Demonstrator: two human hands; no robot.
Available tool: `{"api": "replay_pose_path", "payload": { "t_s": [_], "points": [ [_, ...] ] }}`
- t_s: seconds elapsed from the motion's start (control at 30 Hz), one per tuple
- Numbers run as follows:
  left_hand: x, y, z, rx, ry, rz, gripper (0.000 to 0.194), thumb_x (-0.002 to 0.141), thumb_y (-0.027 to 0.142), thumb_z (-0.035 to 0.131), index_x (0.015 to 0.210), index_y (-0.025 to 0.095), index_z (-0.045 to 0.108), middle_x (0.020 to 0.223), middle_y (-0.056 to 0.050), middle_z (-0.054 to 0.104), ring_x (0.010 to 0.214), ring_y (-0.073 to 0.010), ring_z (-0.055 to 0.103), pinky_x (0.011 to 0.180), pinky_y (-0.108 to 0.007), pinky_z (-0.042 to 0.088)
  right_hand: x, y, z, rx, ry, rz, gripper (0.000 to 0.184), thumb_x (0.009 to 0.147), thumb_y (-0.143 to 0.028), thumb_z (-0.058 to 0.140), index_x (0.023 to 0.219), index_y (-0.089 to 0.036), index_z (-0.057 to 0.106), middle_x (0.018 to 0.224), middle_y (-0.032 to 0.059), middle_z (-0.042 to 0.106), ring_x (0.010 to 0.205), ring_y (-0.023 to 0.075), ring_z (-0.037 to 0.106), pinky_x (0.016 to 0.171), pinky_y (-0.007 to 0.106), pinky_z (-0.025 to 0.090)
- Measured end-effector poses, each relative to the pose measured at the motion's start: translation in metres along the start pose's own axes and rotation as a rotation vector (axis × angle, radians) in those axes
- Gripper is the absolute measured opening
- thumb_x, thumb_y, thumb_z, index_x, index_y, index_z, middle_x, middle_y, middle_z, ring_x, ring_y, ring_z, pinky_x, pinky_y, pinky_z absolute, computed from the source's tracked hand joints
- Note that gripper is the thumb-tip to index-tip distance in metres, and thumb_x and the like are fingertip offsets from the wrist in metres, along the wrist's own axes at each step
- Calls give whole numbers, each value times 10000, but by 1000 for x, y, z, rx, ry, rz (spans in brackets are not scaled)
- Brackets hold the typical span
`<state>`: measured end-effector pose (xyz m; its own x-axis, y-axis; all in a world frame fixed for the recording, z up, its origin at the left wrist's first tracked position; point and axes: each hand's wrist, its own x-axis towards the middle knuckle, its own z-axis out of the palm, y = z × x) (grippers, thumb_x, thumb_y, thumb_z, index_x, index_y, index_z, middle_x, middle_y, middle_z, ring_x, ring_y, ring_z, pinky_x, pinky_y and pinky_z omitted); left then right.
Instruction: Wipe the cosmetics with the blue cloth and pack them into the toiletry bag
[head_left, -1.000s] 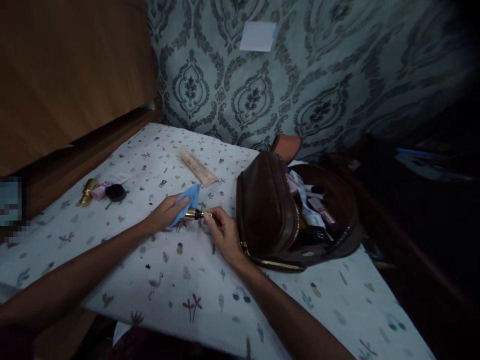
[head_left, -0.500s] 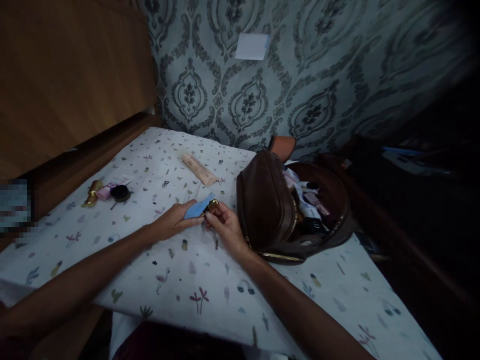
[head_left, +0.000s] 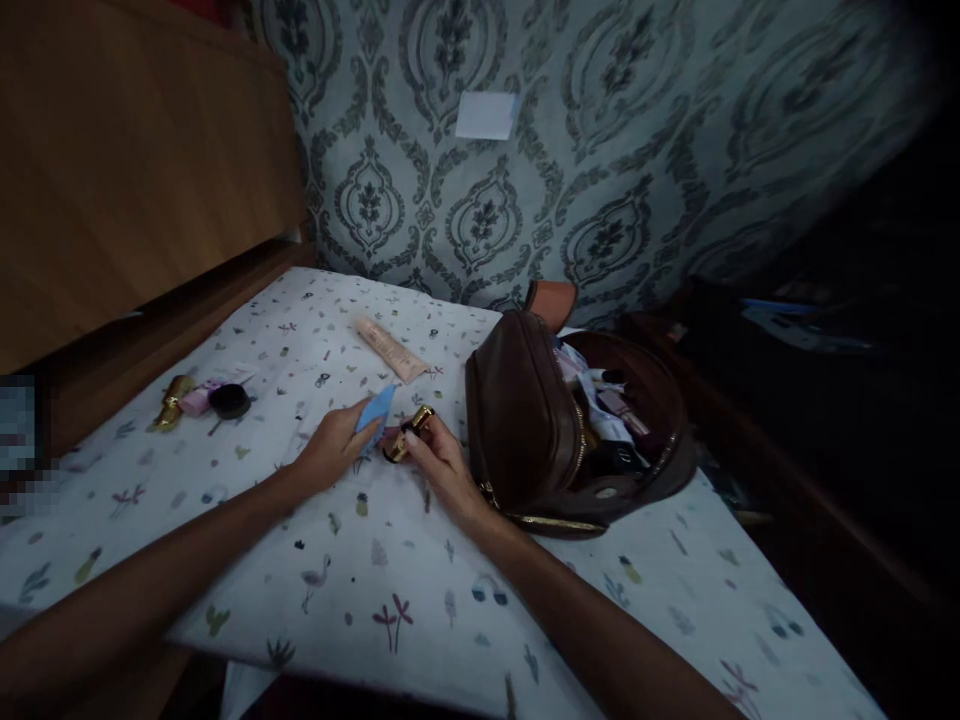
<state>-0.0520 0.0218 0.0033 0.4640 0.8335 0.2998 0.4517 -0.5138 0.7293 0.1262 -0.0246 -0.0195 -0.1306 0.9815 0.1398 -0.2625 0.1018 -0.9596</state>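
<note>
Between the thumb and fingers of my left hand point(head_left: 330, 445) is a small blue cloth point(head_left: 376, 415). My right hand point(head_left: 444, 470) grips a gold-and-black lipstick point(head_left: 397, 446), held at a slant just to the right of the cloth and apart from it. Beyond my hands a beige squeeze tube point(head_left: 391, 350) lies on the patterned white tablecloth point(head_left: 337, 540). Close on the right of my right hand stands a brown leather bag point(head_left: 517, 400), unzipped, with several cosmetics inside.
At the left lie a gold tube point(head_left: 174, 402), a pink item point(head_left: 198, 401) and a round black-lidded jar point(head_left: 229, 401). A wooden cabinet point(head_left: 150, 170) borders the table's left side. The patterned wall point(head_left: 405, 230) rises behind, with a white card point(head_left: 486, 115) on it.
My hands have moved apart; the blue cloth has come away from the lipstick, and more of the lipstick shows in my right hand. The view has shifted slightly.
</note>
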Motion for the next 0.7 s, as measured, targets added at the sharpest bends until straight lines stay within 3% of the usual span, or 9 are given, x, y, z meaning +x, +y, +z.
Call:
{"api": "replay_pose_path", "payload": {
  "t_s": [0.07,0.17,0.23,0.33,0.47,0.57,0.7],
  "points": [
    [2,-2,-1,-34,29,4,295,968,403,393,1052,170,553,858,-13,622,739,-157,564,701,-262,454,-2,0,-1,-10,-58,37,444,823,-632,698,952,-232,556,855,5,638,740,164,632,671,293,563],
    [5,-7,-4,-132,29,62,431,917,299,434,1326,175,486,1167,-76,629,1010,-203,603,899,-311,480,-3,-1,-2,-65,-90,31,416,856,-617,667,941,-225,557,763,-23,586,602,122,549,545,238,488],
    [6,-10,-6,-175,-23,113,413,888,262,451,1277,169,556,1190,-92,630,1088,-226,596,974,-335,460,-3,-2,-3,-94,-73,-1,393,876,-595,654,964,-221,575,737,-35,566,569,106,509,543,230,451],
    [7,-9,-5,-189,-111,124,289,908,296,467,1074,154,656,1049,-89,669,1010,-229,624,947,-332,468,-2,-2,-4,-113,-34,-78,369,881,-562,667,1000,-218,602,801,-16,608,686,126,565,657,245,474],
    [4,0,-3,-207,-179,34,406,913,475,571,1177,171,616,1161,-94,668,1065,-252,626,922,-322,475,1,-1,-3,-45,33,-127,369,827,-530,742,986,-232,593,966,15,677,938,176,631,845,278,493],
    [1,2,-1,-144,-206,-47,613,782,551,718,1252,201,534,1179,-71,656,1029,-263,633,849,-317,483,2,1,-2,29,55,-94,369,805,-505,769,981,-244,575,989,13,684,942,179,646,856,282,505],
    [1,-1,-1,-141,-161,-84,575,770,530,718,1202,215,505,1097,-35,653,960,-238,628,807,-302,469,1,0,0,41,77,-85,377,771,-479,800,990,-247,599,1032,21,687,949,183,650,865,287,515]
  ]
}}
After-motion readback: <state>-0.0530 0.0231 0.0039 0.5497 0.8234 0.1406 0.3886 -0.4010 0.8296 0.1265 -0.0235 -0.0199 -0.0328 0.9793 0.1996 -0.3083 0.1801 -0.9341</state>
